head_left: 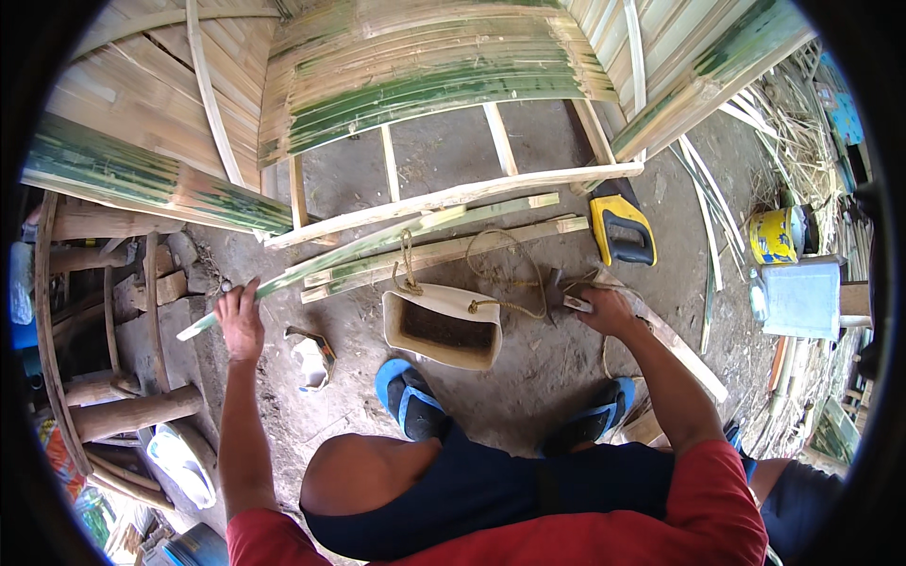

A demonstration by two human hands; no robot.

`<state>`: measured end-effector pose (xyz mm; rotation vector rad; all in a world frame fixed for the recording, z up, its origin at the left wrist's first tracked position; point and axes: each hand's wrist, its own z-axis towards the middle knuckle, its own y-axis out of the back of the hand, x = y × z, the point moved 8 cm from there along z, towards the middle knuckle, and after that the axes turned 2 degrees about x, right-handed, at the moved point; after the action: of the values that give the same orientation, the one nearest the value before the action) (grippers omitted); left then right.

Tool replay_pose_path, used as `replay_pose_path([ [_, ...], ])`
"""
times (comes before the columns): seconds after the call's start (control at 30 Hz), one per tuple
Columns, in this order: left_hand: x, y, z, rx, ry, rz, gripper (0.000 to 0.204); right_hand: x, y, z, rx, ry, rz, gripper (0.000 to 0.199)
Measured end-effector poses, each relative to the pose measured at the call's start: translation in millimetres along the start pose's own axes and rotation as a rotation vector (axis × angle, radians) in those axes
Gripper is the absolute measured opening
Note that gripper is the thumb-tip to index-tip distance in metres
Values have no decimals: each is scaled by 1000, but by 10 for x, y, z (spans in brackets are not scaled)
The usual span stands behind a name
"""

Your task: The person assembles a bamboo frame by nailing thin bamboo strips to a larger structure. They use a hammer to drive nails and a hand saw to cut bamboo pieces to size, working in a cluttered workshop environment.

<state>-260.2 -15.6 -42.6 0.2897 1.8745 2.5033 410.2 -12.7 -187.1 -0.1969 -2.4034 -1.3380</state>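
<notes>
On the grey-brown floor (514, 391), slats (528, 236) are laid just beyond a bin (448, 298). A saw (604, 222) is placed near their right end; thin strips (710, 217) are strewn farther right. Sandals (406, 396) are planted nearer than the bin.

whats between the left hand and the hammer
In the head view, a cream container and rope lie between left hand and hammer, with bamboo strips just beyond.

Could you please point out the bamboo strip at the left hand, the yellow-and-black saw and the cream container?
Bamboo strip (304, 270): head view, its green length.
Saw (616, 208): head view, yellow part of its handle.
Cream container (444, 299): head view, pale wall above its dark opening.
</notes>
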Motion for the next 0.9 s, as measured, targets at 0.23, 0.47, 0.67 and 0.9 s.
replay_pose_path([
  [0.23, -611, 645, 364, 18, -154, -145, 60, 107, 70, -92, -78, 30, 111, 23],
  [0.47, -2002, 1461, 1721, 98, 31, -443, 54, 433, 784, -11, -523, 182, 436, 9],
  [0.67, -2386, 1672, 3187, -332, 69, -1040, 43, 707, 1033, 31, -596, 262, 726, 16],
  [0.9, -2301, 1188, 3493, -457, -198, -730, 38, 835, 1061, -91, -587, 259, 769, 11],
])
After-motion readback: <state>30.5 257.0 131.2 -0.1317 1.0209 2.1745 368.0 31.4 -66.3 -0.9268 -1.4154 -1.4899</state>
